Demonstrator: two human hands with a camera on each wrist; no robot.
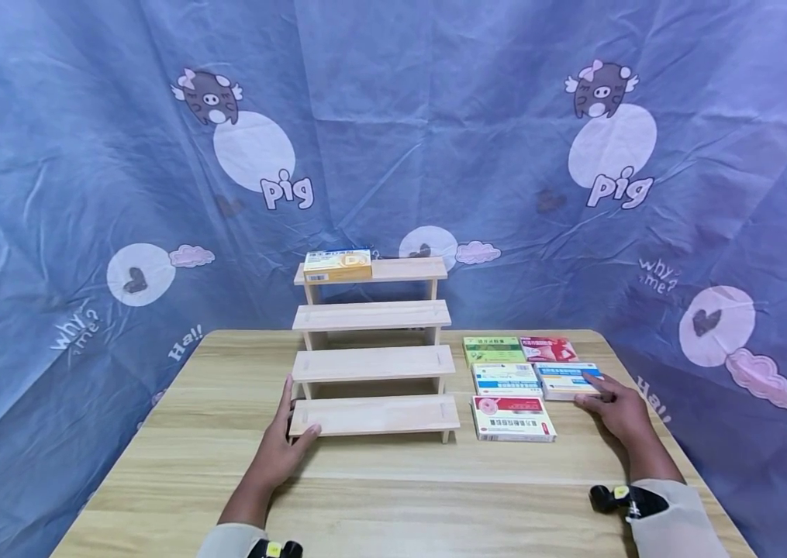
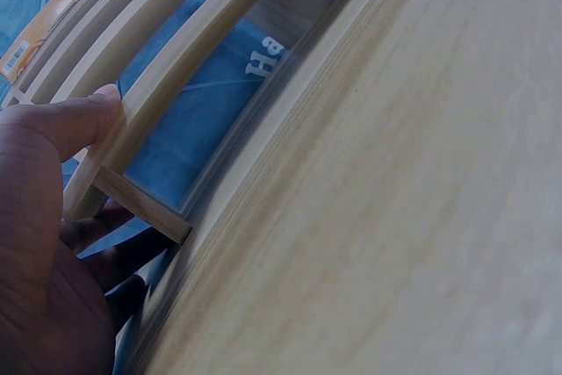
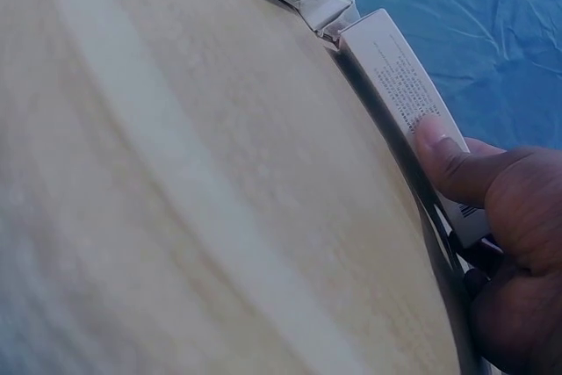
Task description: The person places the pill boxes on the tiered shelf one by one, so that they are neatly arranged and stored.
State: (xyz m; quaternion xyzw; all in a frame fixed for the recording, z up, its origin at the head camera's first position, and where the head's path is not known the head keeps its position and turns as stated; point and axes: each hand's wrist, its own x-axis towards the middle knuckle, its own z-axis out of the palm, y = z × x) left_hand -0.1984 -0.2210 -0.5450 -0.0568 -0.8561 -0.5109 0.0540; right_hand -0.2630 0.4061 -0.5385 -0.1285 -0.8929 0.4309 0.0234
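Note:
My left hand (image 1: 280,449) is at the left end of the lowest step of a wooden stepped shelf (image 1: 374,416). In the left wrist view the thumb (image 2: 88,120) presses the step's edge, and the other fingers reach round its end near a short leg (image 2: 145,205). On the right, my right hand (image 1: 618,411) grips a blue-and-white medicine box (image 1: 564,381) lying on the table. The right wrist view has the thumb (image 3: 448,160) against the box's printed side (image 3: 404,85); the fingers beyond are partly hidden. A yellow-and-white medicine box (image 1: 339,267) lies on the top step, at its left.
Beside the shelf lie a green box (image 1: 493,350), a red box (image 1: 549,349), a white-and-blue box (image 1: 506,380) and a white-and-red box (image 1: 513,419). They rest on a wood-grain table (image 1: 379,511). Behind hangs a blue curtain (image 1: 379,155) printed with pigs.

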